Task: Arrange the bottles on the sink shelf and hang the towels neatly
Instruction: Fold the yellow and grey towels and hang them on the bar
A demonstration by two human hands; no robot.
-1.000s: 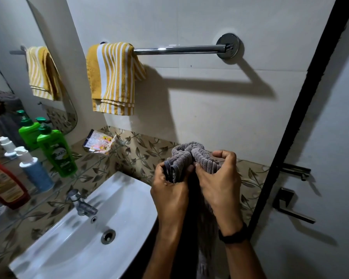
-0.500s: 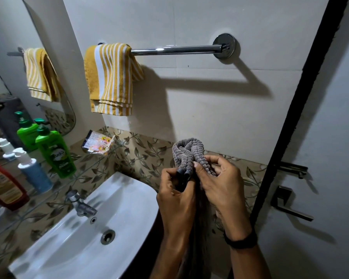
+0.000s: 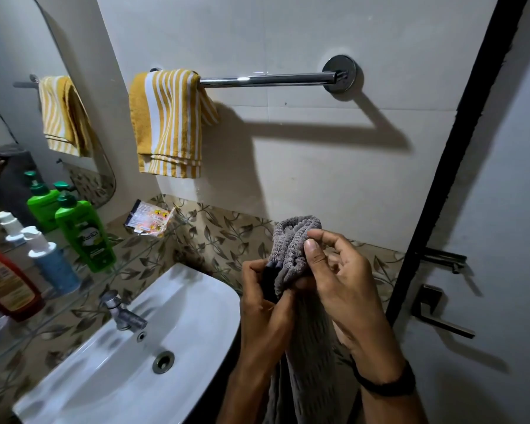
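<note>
A grey ribbed towel is bunched at its top between both hands and hangs down below them. My left hand grips its left fold. My right hand pinches the right side with thumb and forefinger, the other fingers spread. A yellow-and-white striped towel hangs folded at the left end of the chrome towel bar. On the glass sink shelf stand a green pump bottle, a blue bottle with a white cap and a red bottle.
A white basin with a chrome tap sits below the shelf. A small printed packet lies at the shelf's far end. A mirror is on the left wall. A door with a lever handle stands at the right.
The right hand has loosened from a full grip to a thumb-and-forefinger pinch, its other fingers spreading. The towel's bunched top stands narrower and more upright, with the left hand lower on it.
</note>
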